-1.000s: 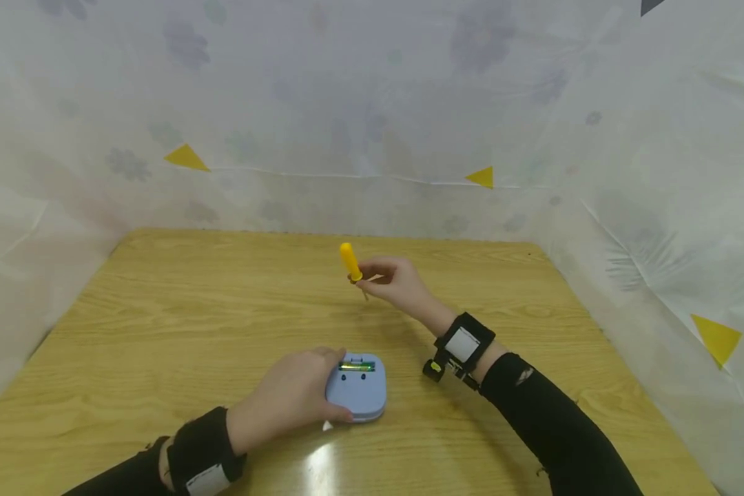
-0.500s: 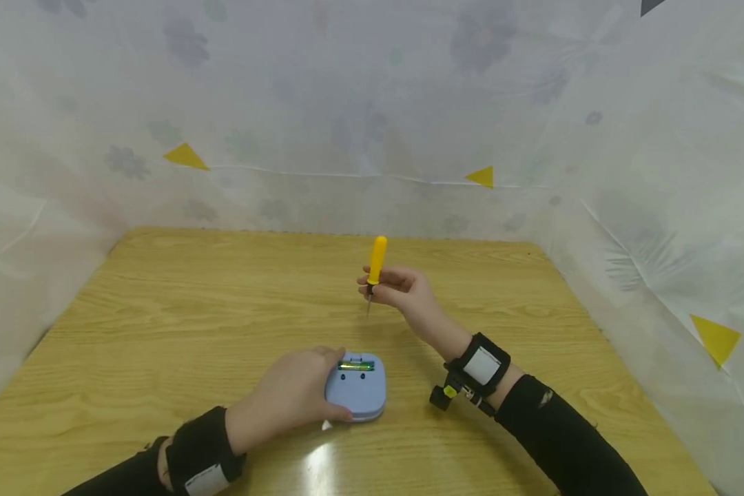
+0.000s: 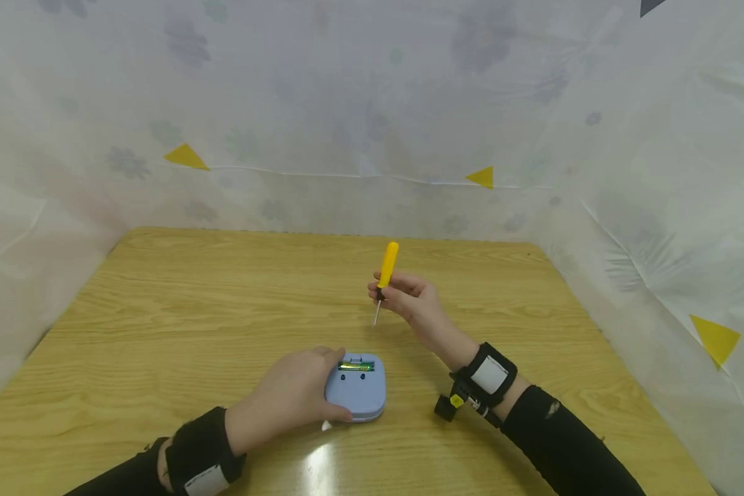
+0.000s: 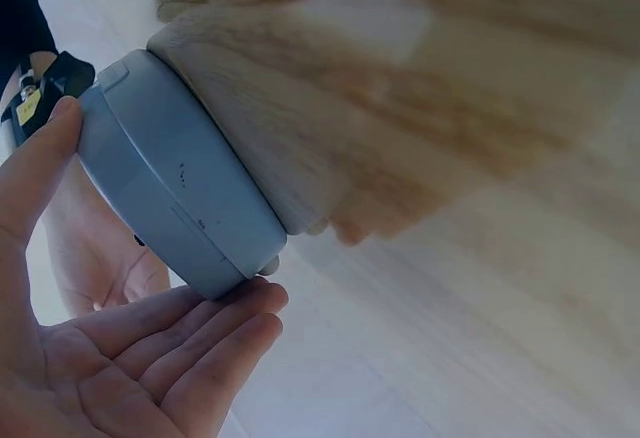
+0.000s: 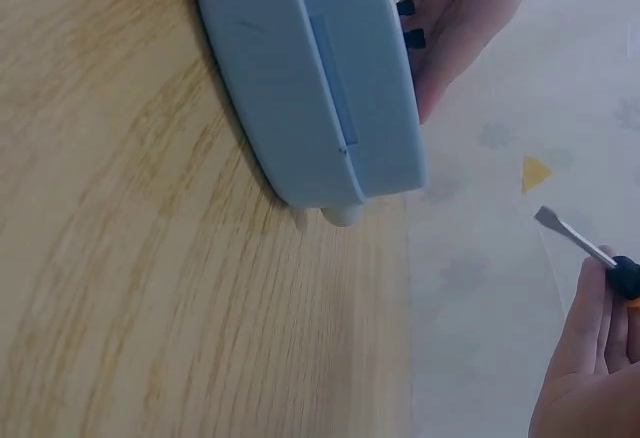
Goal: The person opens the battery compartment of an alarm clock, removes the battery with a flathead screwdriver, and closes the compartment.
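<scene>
A light blue rounded-square case (image 3: 355, 398) lies on the wooden table, an exposed battery (image 3: 356, 366) in the slot along its far end. Two small dark screw-like pegs (image 5: 413, 38) stand up from its top face. My left hand (image 3: 291, 389) grips the case from the left, thumb at its near side and fingers at its far side. Beyond the case, my right hand (image 3: 417, 303) pinches a screwdriver (image 3: 388, 264) near the base of its yellow handle. Its metal shaft points down over the table, and the right wrist view shows a flat blade tip (image 5: 546, 217).
The wooden table (image 3: 223, 296) ends at a pale flower-patterned sheet (image 3: 347, 103) at the back and sides. Yellow triangles (image 3: 715, 340) mark the sheet. A small white piece (image 3: 326, 426) shows by my left thumb.
My right hand has moved to the right and a little nearer, and the screwdriver has swung from leaning left to leaning right, tip down. The left hand and case have stayed in place.
</scene>
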`<state>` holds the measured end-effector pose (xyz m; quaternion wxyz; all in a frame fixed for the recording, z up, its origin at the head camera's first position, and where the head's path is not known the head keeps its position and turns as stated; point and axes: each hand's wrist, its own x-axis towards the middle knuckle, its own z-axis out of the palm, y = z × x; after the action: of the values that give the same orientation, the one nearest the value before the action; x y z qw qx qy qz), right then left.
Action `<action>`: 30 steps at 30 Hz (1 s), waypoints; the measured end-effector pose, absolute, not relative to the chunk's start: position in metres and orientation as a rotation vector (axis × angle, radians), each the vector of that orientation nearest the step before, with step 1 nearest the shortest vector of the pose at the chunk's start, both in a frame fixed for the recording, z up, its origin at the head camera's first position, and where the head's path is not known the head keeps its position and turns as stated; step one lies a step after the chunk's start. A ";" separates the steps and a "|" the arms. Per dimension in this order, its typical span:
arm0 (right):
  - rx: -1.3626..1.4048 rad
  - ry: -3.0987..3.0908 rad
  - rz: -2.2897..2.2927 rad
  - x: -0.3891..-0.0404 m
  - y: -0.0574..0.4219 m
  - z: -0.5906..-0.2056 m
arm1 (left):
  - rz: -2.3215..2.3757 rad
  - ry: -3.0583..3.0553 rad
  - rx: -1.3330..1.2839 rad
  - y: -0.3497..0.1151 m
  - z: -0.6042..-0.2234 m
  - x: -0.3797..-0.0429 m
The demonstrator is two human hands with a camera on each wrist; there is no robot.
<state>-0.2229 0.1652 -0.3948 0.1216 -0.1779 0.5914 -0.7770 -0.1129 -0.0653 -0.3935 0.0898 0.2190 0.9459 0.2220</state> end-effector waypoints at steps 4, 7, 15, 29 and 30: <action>-0.469 1.742 -2.287 -0.223 0.165 -0.396 | 0.664 2.815 0.653 -0.065 -0.393 -0.112; -0.422 1.747 -2.299 -0.223 0.166 -0.395 | 0.669 2.821 0.661 -0.066 -0.394 -0.112; -0.427 1.755 -2.293 -0.219 0.166 -0.388 | 0.691 2.819 0.663 -0.067 -0.394 -0.110; -0.457 1.743 -2.292 -0.210 0.163 -0.381 | 0.669 2.828 0.658 -0.066 -0.393 -0.111; -0.459 1.749 -2.287 -0.209 0.163 -0.382 | 0.666 2.828 0.657 -0.066 -0.392 -0.111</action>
<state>-0.2095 0.1632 -0.3817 0.1126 -0.1565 0.5961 -0.7794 -0.1107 -0.0660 -0.3925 0.0814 0.2198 0.9463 0.2228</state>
